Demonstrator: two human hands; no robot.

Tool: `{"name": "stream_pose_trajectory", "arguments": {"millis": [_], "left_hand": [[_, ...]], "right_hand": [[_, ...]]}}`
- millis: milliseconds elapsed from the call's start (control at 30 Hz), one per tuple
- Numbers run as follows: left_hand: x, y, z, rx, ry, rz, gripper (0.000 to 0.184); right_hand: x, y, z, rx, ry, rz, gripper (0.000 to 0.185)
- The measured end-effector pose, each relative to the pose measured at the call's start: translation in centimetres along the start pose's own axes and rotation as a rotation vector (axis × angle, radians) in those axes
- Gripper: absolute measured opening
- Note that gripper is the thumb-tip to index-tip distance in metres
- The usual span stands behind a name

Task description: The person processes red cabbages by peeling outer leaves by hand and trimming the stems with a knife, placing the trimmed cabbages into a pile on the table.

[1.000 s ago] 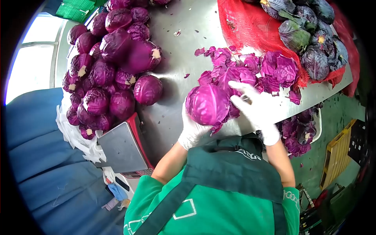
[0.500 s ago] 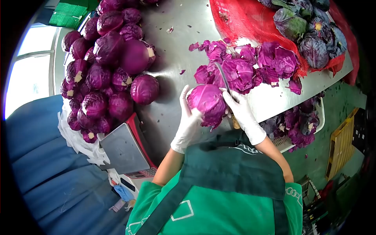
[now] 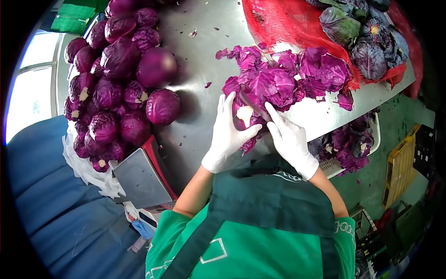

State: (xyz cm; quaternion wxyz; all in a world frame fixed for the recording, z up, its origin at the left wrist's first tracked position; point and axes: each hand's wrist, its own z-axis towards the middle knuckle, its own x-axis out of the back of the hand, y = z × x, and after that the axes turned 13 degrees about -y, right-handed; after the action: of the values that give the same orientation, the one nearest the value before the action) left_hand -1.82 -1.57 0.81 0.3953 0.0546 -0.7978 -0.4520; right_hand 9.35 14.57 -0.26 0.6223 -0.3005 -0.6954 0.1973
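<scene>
Both hands [image 3: 226, 139] at cabbage [image 3: 244, 117], near table-edge [image 3: 331, 131]

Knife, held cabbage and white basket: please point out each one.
Knife [image 3: 252, 103]: head view, on the blade.
Held cabbage [image 3: 244, 114]: head view, on the pale stem end.
White basket [image 3: 331, 167]: head view, on the slotted wall.

Bright overall; window [image 3: 36, 95] at L overexposed. Glare on metal tabletop [image 3: 195, 60]. Edges curved w/ black vignette; 1 cabbage [image 3: 157, 67] blurred.
</scene>
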Motion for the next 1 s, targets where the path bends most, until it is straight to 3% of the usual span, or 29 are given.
{"name": "stream_pose_trajectory", "arguments": {"millis": [100, 333, 400, 533, 600, 667, 733, 767, 800, 867, 933, 1000], "left_hand": [[0.2, 0.7, 0.6, 0.027, -0.044, -0.019, 0.105], [-0.3, 0.2, 1.5, -0.035, -0.066, 0.135, 0.110], [-0.5, 0.4, 1.7, -0.082, 0.004, 0.192, 0.099], [-0.4, 0.8, 1.9, -0.047, 0.021, 0.200, 0.099], [-0.1, 1.4, 2.2, 0.133, -0.119, 0.134, 0.113], [-0.6, 0.8, 2.1, 0.093, -0.088, 0.185, 0.112], [-0.8, 1.7, 1.6, 0.076, -0.061, 0.243, 0.112], [-0.6, 2.8, 1.0, 0.036, -0.092, 0.240, 0.104], [-1.4, 3.0, 0.0, 0.026, -0.062, 0.358, 0.108], [-1.9, 3.1, -0.7, 0.030, -0.066, 0.323, 0.110], [-1.9, 2.3, -0.8, 0.000, -0.050, 0.245, 0.115], [-2.0, 1.0, -1.0, -0.050, -0.027, 0.156, 0.117]], "right_hand": [[0.1, -1.0, -0.2, 0.031, 0.005, -0.161, 0.062], [-0.5, -0.7, 2.2, -0.007, 0.015, -0.336, 0.062], [-0.4, -1.1, 2.8, -0.046, -0.018, -0.391, 0.059], [-0.1, -1.3, 3.2, -0.067, -0.002, -0.391, 0.055], [-0.2, -1.0, 3.3, -0.053, 0.052, -0.215, 0.054], [0.1, -0.8, 3.6, -0.072, 0.047, -0.215, 0.048], [0.5, 0.5, 4.4, -0.104, 0.016, -0.486, 0.038], [1.6, 1.6, 5.2, -0.202, 0.075, -0.343, 0.034], [3.7, 2.3, 6.1, -0.280, 0.081, -0.201, 0.032], [3.5, 5.5, 6.6, -0.042, 0.251, -0.079, 0.031], [4.9, 2.5, 6.2, -0.078, 0.113, -0.066, 0.035], [5.7, 0.0, 5.6, -0.107, -0.049, -0.058, 0.066]]}}
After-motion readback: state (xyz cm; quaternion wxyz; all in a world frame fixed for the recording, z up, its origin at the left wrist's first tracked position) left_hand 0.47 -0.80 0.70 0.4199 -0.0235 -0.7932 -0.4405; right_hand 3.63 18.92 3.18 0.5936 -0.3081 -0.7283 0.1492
